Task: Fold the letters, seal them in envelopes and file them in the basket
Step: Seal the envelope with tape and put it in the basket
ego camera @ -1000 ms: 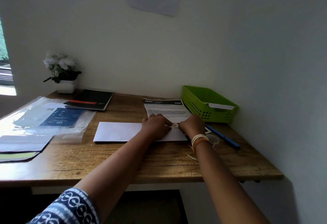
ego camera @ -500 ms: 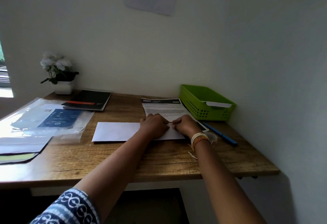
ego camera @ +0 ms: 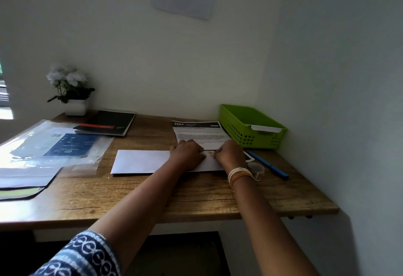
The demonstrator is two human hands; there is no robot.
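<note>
A white envelope [ego camera: 139,161] lies flat across the middle of the wooden desk. My left hand [ego camera: 187,151] and my right hand [ego camera: 230,152] both press down on its right half, knuckles up, fingertips almost meeting over a small strip of tape [ego camera: 209,153] on the envelope's top edge. A printed letter [ego camera: 197,133] with a black header lies just behind my hands. The green basket [ego camera: 250,126] stands at the back right with a white envelope edge [ego camera: 266,128] showing over its front rim.
A tape roll [ego camera: 258,170] and a blue pen [ego camera: 268,164] lie right of my right wrist. A black booklet [ego camera: 106,123], a potted white flower [ego camera: 69,90] and clear plastic sleeves [ego camera: 50,145] with papers fill the left side. Walls close the back and right.
My right hand has slid left along the envelope's top edge toward my left hand. The left hand has stayed pressed in place.
</note>
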